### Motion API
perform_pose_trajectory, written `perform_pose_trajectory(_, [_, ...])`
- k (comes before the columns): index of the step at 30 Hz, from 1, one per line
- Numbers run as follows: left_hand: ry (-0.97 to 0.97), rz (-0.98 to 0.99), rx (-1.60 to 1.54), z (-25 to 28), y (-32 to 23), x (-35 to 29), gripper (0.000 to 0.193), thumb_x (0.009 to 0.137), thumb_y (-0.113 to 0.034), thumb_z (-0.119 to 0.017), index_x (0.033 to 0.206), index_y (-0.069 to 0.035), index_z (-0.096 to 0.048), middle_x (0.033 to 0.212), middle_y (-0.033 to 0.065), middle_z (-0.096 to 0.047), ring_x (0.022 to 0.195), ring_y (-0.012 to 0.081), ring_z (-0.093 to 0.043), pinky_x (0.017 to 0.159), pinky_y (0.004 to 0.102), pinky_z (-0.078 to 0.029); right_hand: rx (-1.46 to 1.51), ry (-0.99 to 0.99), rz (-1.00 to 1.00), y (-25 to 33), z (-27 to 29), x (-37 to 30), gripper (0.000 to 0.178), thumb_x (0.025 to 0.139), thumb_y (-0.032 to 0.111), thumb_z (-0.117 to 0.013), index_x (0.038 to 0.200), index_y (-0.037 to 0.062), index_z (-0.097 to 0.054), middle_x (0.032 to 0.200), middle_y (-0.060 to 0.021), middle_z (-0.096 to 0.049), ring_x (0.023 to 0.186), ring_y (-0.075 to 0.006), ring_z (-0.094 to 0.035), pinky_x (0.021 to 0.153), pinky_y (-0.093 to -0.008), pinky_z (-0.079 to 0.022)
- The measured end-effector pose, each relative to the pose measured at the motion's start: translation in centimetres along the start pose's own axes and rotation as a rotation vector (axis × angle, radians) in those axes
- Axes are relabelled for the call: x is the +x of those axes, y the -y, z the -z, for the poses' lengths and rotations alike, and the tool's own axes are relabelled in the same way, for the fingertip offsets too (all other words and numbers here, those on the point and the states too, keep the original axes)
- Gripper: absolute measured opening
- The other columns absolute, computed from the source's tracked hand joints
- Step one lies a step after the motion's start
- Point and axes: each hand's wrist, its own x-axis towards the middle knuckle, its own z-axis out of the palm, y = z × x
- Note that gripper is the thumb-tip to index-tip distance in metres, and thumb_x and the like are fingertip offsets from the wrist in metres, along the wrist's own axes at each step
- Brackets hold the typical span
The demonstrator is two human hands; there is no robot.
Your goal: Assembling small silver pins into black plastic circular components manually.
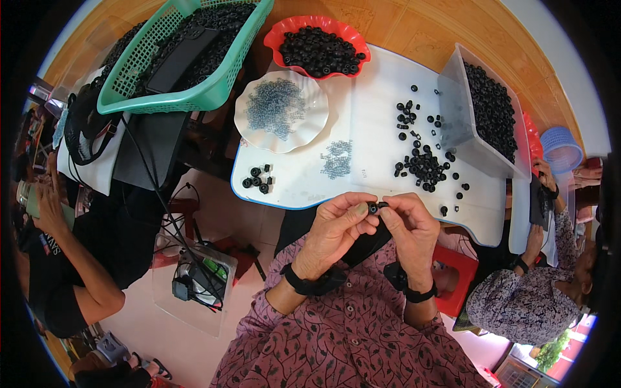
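My left hand [337,227] pinches a small round black plastic piece with a hole [372,208] between thumb and fingers. Against it, the thumb and forefinger of my right hand [412,227] close on a smaller black plastic piece [383,205]. Both hands meet just over the near edge of the white table [291,181]. Beyond them lies a small patch of thin metal springs [337,160], and a scalloped white plate [310,132] holds more. Loose black plastic pieces [425,169] are scattered on the right, with a small cluster [257,180] at left.
A red scalloped bowl [275,32] and a clear bin [466,123], both with black pieces, stand at the far side. A green basket [187,97] is at left. One person's arm [87,271] shows at left; another person [517,304] sits at right.
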Motion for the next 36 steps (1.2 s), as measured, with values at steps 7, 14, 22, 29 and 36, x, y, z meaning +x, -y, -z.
perform_pose_trajectory(7, [0.008, -0.007, 0.057, -0.3, -0.2, -0.1, 0.025, 0.095, -0.004, -0.055, 0.118, 0.004, -0.059, 0.099, 0.0106, -0.066, 0.086, 0.0149, -0.066, 0.074, 0.0258, -0.057, 0.032, 0.047, -0.101, 0.0, 0.4, 0.3, 0.011, 0.088, -0.001, -0.062, 0.099, -0.0025, -0.063, 0.091, -0.0023, -0.063, 0.081, -0.0066, -0.059, 0.074, -0.0203, -0.049])
perform_pose_trajectory(14, [-0.013, -0.024, 0.143, -0.1, -0.1, 0.0, 0.025, 0.095, -0.005, -0.054, 0.118, 0.004, -0.059, 0.100, 0.0110, -0.066, 0.085, 0.0152, -0.065, 0.074, 0.0263, -0.057, 0.074, 0.025, -0.168, 0.3, 0.2, 0.5, 0.019, 0.088, -0.002, -0.063, 0.107, -0.0024, -0.063, 0.093, -0.0032, -0.064, 0.082, -0.0067, -0.060, 0.075, -0.0205, -0.049])
perform_pose_trajectory(22, [-0.004, 0.003, 0.111, 0.1, -0.1, 0.1, 0.026, 0.095, -0.005, -0.055, 0.119, 0.004, -0.059, 0.101, 0.0101, -0.066, 0.086, 0.0141, -0.065, 0.075, 0.0261, -0.057, 0.129, -0.018, -0.217, -0.7, 0.2, 0.5, 0.024, 0.085, -0.004, -0.066, 0.109, -0.0021, -0.065, 0.091, -0.0041, -0.067, 0.083, -0.0081, -0.061, 0.076, -0.0201, -0.049])
perform_pose_trajectory(29, [0.032, 0.026, -0.018, 0.5, 0.1, 0.3, 0.026, 0.095, -0.006, -0.055, 0.119, 0.005, -0.058, 0.101, 0.0106, -0.065, 0.086, 0.0148, -0.065, 0.075, 0.0259, -0.056, 0.251, 0.003, -0.139, -1.1, 0.0, 0.6, 0.015, 0.084, -0.006, -0.065, 0.098, -0.0017, -0.066, 0.092, -0.0038, -0.064, 0.084, -0.0097, -0.061, 0.077, -0.0209, -0.048])
perform_pose_trajectory(36, [0.007, 0.012, -0.044, 0.2, 0.0, 0.2, 0.026, 0.095, -0.007, -0.055, 0.118, 0.005, -0.058, 0.101, 0.0111, -0.066, 0.085, 0.0147, -0.065, 0.075, 0.0254, -0.056, 0.149, 0.032, -0.045, -0.9, -0.3, 0.5, 0.015, 0.083, -0.007, -0.065, 0.097, -0.0014, -0.065, 0.096, -0.0039, -0.058, 0.087, -0.0101, -0.059, 0.079, -0.0214, -0.048])
